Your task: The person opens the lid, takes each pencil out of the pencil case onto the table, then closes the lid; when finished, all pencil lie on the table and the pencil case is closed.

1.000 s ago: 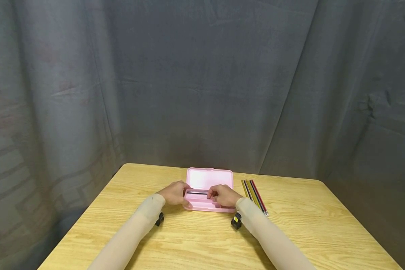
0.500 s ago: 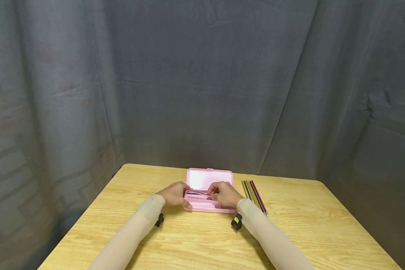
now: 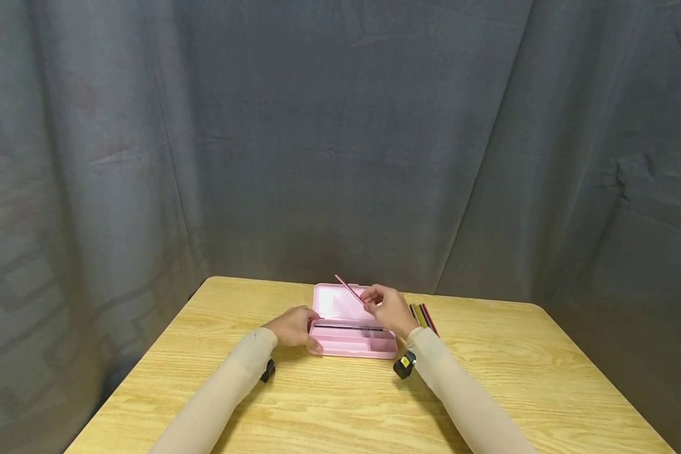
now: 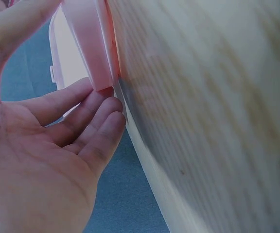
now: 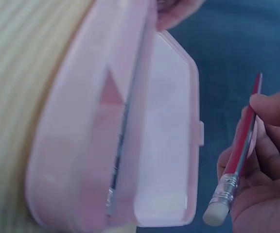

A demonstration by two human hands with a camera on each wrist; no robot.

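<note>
An open pink pencil case point(image 3: 352, 337) lies on the wooden table point(image 3: 329, 403), lid point(image 3: 340, 301) raised toward the back. A dark pencil point(image 3: 349, 327) lies inside it. My left hand point(image 3: 292, 326) holds the case's left end; its fingers point(image 4: 89, 116) touch the case's corner point(image 4: 94, 53). My right hand point(image 3: 387, 309) is lifted above the case's right side and pinches a red pencil point(image 3: 349, 289) with a white eraser point(image 5: 217, 213); the pencil slants up to the left. The right wrist view shows the case point(image 5: 106, 145) with that red pencil point(image 5: 242, 141) beside it.
Several coloured pencils point(image 3: 425, 315) lie side by side on the table right of the case, partly hidden behind my right hand. A dark grey curtain point(image 3: 340, 139) hangs behind the table. Black wrist cameras point(image 3: 403, 366) sit on both sleeves.
My right hand has lifted out of the case and moved up and right, taking a red pencil with it. The left hand stays at the case's left end.
</note>
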